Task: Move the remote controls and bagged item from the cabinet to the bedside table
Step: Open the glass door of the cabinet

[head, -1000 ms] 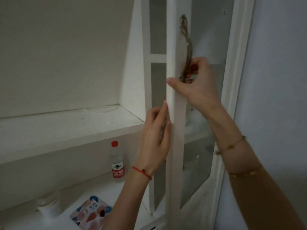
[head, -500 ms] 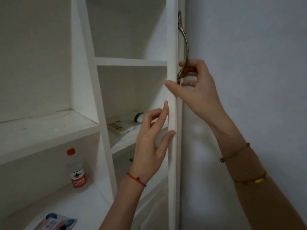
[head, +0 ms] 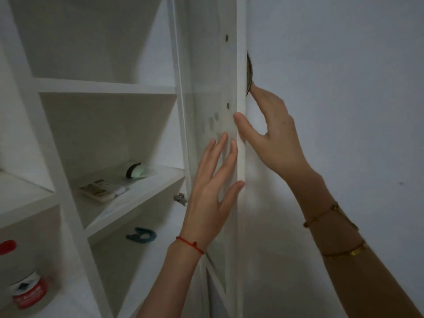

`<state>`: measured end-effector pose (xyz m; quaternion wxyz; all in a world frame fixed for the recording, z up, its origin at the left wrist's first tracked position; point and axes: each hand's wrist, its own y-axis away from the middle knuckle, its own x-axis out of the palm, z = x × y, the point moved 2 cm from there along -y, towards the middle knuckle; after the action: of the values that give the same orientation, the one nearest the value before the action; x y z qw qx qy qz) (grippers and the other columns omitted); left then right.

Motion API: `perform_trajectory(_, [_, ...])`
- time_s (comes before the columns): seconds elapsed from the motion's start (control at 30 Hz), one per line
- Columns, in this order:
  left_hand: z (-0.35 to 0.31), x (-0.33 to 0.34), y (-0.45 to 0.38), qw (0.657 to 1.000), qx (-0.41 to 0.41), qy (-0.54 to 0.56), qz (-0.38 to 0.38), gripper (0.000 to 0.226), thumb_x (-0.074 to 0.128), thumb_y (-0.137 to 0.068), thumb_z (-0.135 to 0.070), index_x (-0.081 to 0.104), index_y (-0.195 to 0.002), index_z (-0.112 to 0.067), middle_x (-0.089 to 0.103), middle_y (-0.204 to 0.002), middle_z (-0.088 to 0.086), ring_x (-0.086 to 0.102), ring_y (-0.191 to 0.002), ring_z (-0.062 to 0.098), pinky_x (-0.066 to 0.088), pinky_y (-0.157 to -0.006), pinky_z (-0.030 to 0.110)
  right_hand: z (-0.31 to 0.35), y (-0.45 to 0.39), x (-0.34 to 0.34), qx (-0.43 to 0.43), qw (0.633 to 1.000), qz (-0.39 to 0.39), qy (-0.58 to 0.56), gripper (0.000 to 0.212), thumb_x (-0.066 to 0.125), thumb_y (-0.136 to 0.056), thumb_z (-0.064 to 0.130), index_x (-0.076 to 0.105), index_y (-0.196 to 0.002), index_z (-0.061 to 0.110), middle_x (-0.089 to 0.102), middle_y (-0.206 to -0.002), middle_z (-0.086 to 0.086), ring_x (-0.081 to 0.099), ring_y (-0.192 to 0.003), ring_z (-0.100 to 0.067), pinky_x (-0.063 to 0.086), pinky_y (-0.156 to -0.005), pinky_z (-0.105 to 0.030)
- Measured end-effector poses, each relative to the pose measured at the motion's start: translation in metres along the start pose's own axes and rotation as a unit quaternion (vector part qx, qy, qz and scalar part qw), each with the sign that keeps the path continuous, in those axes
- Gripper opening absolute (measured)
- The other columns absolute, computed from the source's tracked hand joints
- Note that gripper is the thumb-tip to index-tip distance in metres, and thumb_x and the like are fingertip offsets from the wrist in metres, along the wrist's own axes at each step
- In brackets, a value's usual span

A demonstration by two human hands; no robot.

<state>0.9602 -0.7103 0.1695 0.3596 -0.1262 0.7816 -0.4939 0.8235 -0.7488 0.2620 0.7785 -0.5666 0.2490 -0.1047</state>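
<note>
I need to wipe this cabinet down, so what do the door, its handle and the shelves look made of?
Door: white-painted frame, likely wood, around a translucent pane, glass or plastic.
Handle: dark curved bar with a dull sheen, probably metal.
Shelves: matte white painted board, probably wood or laminate.

I take this for a home room: a white built-in shelf cabinet (head: 107, 86) against a plain wall, holding a white remote control (head: 97, 190) and a red-capped water bottle (head: 25, 283).
</note>
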Motion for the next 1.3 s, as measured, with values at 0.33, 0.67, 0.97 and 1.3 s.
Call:
perform_trajectory(0.33, [-0.005, 0.068, -0.029, 0.997, 0.043, 0.012, 0.060, 0.066, 0.044, -0.104, -0.019, 0.004, -0.156, -0.017, -0.002, -0.166, -0.003, -0.001, -0.153, 0.014, 0.020, -0.121, 0.052, -0.058, -0.001, -0.029, 0.009, 0.984, 0.030, 0.178, 0.056, 0.031, -0.102, 0.041, 0.031, -0.150, 0.013, 0.035, -0.156, -0.001, 0.017, -0.149, -0.018, 0.009, -0.123, -0.040])
perform_trajectory(0.67, [0.004, 0.140, -0.062, 0.997, 0.032, -0.012, 0.066, 0.061, 0.033, -0.106, -0.025, -0.001, -0.156, -0.018, -0.011, -0.165, -0.005, -0.013, -0.151, 0.009, 0.002, -0.124, 0.042, -0.127, -0.015, -0.045, -0.009, 0.967, 0.039, 0.251, 0.051, 0.027, -0.104, 0.032, 0.032, -0.149, 0.008, 0.034, -0.156, -0.005, 0.019, -0.149, -0.021, 0.007, -0.123, -0.042])
perform_trajectory(0.97, [0.022, 0.191, -0.092, 0.995, 0.026, -0.049, 0.077, 0.060, 0.032, -0.106, -0.025, -0.001, -0.156, -0.018, -0.013, -0.164, -0.006, -0.016, -0.150, 0.007, -0.008, -0.122, 0.034, -0.193, -0.032, -0.044, -0.003, 0.962, 0.036, 0.270, 0.048, 0.026, -0.106, 0.026, 0.032, -0.149, 0.005, 0.033, -0.156, -0.007, 0.016, -0.150, -0.023, 0.007, -0.123, -0.042])
perform_trajectory(1.3, [0.031, 0.204, -0.095, 0.993, 0.021, -0.088, 0.072, 0.063, 0.038, -0.104, -0.020, 0.003, -0.156, -0.014, -0.010, -0.165, -0.002, -0.011, -0.152, 0.010, -0.004, -0.124, 0.037, -0.213, -0.036, -0.041, -0.009, 0.980, 0.022, 0.199, 0.048, 0.030, -0.106, 0.026, 0.030, -0.150, 0.006, 0.033, -0.157, -0.006, 0.015, -0.150, -0.021, 0.007, -0.123, -0.038])
